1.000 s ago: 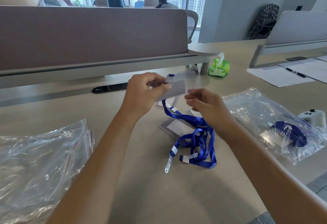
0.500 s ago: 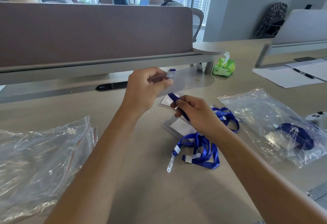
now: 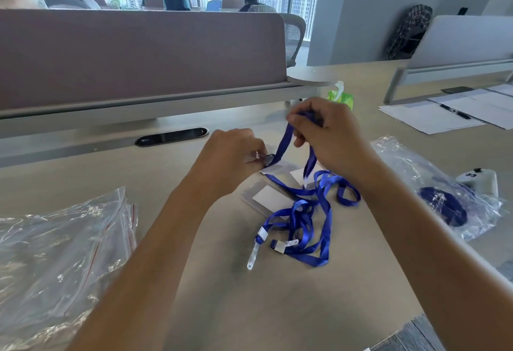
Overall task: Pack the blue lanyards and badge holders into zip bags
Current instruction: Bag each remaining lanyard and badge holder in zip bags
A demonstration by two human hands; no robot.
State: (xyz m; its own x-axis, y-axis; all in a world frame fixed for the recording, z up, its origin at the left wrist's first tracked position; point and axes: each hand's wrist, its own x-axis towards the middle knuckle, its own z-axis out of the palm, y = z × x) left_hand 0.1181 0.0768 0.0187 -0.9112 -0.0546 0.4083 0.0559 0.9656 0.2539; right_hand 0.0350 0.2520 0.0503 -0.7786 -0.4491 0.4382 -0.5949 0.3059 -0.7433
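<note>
Right hand [image 3: 327,139] gripped blue ribbon lanyard [image 3: 286,139] raised above beige worktop [image 3: 222,281]; left hand [image 3: 233,159] pinched clear plastic badge holder [image 3: 273,169] on worktop. Clear zip bags [image 3: 55,253] lay left.

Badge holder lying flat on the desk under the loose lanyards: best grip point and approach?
Pinch the badge holder at its bare near-left corner, coming in low from the left. It lies flat on the desk, so a finger must slide under an edge, and its right side is buried under the blue lanyards. The right hand crowds that side too.
</note>
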